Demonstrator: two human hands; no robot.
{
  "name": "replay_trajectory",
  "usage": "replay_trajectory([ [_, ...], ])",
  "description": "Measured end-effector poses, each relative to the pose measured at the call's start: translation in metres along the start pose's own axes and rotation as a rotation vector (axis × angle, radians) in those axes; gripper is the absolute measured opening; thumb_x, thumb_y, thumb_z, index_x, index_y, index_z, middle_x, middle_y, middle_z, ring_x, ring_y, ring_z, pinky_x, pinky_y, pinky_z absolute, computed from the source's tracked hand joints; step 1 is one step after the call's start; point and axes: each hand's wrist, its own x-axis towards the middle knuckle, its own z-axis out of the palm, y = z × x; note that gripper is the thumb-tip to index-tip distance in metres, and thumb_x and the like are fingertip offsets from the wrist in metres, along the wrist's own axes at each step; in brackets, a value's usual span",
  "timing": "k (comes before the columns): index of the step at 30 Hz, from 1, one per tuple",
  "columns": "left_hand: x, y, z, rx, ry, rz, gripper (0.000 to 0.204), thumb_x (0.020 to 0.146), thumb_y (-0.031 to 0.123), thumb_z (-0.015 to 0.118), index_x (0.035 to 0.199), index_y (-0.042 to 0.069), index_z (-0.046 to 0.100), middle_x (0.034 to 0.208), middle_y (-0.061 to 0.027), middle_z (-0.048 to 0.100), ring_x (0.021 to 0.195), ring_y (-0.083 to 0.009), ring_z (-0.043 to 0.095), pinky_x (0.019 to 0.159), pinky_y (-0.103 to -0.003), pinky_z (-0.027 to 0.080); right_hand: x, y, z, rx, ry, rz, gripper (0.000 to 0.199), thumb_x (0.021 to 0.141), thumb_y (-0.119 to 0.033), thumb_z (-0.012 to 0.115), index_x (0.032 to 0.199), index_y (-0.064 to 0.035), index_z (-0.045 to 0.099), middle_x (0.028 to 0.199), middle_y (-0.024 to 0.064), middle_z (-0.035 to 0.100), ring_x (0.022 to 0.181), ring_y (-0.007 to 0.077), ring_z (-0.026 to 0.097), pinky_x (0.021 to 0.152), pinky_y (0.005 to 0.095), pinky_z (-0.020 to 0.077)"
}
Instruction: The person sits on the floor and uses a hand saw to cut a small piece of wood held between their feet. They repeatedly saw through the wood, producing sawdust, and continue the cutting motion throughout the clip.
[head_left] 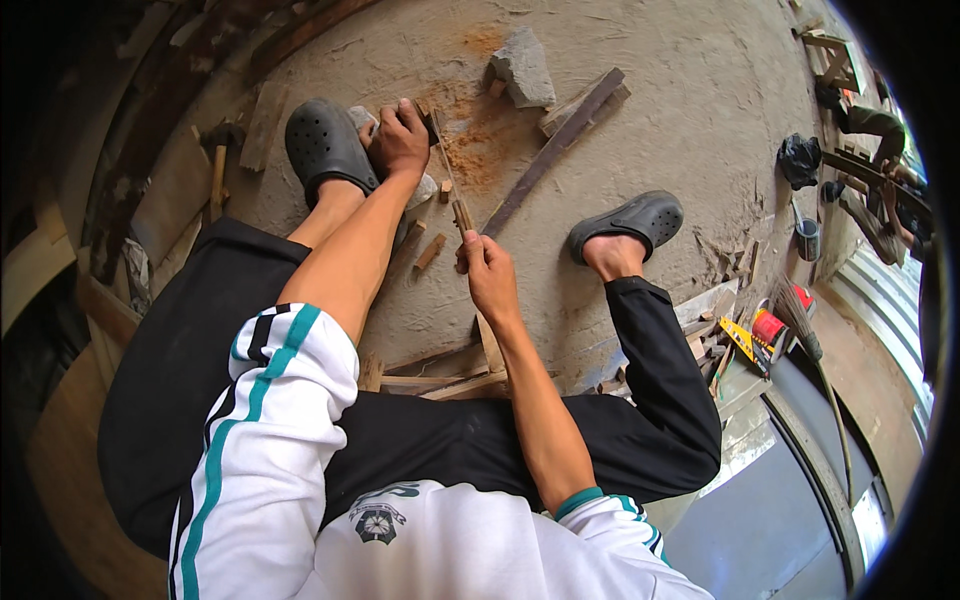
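Item: your left hand [398,138], fingers clamped on a stone [392,150] beside your left clog [325,148]. Item: your right hand [488,272], fingers closed round a thin saw blade [447,170] running up to the stone. Open concrete lies between your clogs; a dark plank [553,150] and grey rock [522,68] edge it. The blade's lower end is hidden in your grip.

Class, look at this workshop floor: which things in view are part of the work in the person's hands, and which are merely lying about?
In use:
- left hand gripping a thin blade
- right hand holding a small brown wooden stick
- orange sawdust patch

Lying about:
- grey stone chunk
- long dark wooden plank
- wooden-handled hammer
- black bag
- red tin
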Motion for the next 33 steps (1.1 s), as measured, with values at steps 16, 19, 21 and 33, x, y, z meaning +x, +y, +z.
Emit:
replay_trajectory([
  [16, 0.007, 0.007, -0.007, 0.019, -0.159, -0.062, 0.052, 0.100, 0.054, 0.038, 0.093, 0.009, 0.064, 0.080, -0.0124, 0.071, 0.089, -0.0293, 0.067, 0.106, -0.044, 0.024, -0.017, -0.005, 0.012, -0.112, 0.168, 0.082, 0.053, 0.101, -0.039, 0.053, 0.068, 0.0025, 0.055, 0.055, 0.0056, 0.045, 0.055, 0.0136, 0.041, 0.052, 0.0346, 0.0359],
  [19, 0.008, 0.010, -0.006, 0.039, -0.165, -0.077, 0.054, 0.100, 0.053, 0.038, 0.090, 0.009, 0.067, 0.081, -0.0126, 0.072, 0.088, -0.0286, 0.066, 0.106, -0.043, 0.024, -0.013, -0.010, 0.011, -0.170, 0.172, 0.132, 0.055, 0.101, -0.041, 0.053, 0.066, 0.0026, 0.054, 0.053, 0.0063, 0.043, 0.054, 0.0139, 0.040, 0.051, 0.0351, 0.0349],
  [21, 0.008, 0.008, -0.005, 0.037, -0.141, -0.055, 0.056, 0.100, 0.053, 0.039, 0.089, 0.008, 0.070, 0.081, -0.0136, 0.072, 0.087, -0.0284, 0.066, 0.106, -0.043, 0.024, -0.008, -0.011, 0.012, -0.194, 0.161, 0.176, 0.057, 0.101, -0.042, 0.053, 0.066, 0.0026, 0.053, 0.052, 0.0067, 0.041, 0.053, 0.0141, 0.038, 0.050, 0.0358, 0.0343],
  [33, 0.006, 0.007, -0.007, 0.024, -0.146, -0.047, 0.055, 0.099, 0.052, 0.042, 0.086, 0.007, 0.072, 0.083, -0.0135, 0.071, 0.084, -0.0289, 0.064, 0.105, -0.045, 0.025, -0.039, 0.001, 0.003, -0.207, 0.162, 0.231, 0.061, 0.100, -0.046, 0.054, 0.066, 0.0043, 0.053, 0.052, 0.0068, 0.041, 0.053, 0.0143, 0.037, 0.050, 0.0364, 0.0330],
])
